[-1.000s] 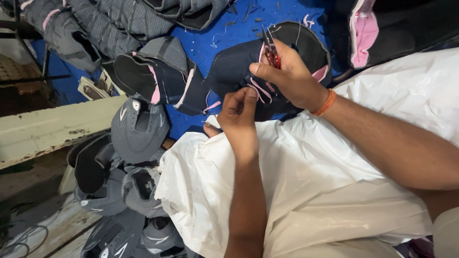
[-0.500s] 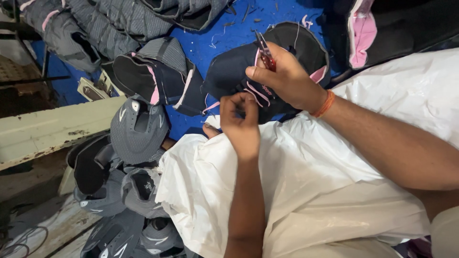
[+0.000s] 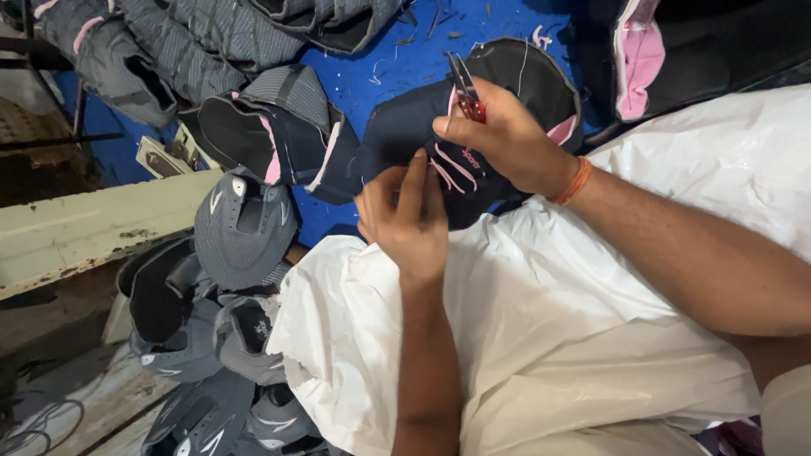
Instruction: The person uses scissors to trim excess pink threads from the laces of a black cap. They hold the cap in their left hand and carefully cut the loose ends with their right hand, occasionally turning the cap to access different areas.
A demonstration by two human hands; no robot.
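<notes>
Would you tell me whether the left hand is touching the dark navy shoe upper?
Touching: the head view shows the left hand with its fingertips pressed on the dark navy shoe upper, no gap visible.

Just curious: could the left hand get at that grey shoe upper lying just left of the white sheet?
Probably yes. The left hand pinches the navy shoe upper, and the grey shoe upper lies uncovered nearby to its left, with nothing between them.
</notes>
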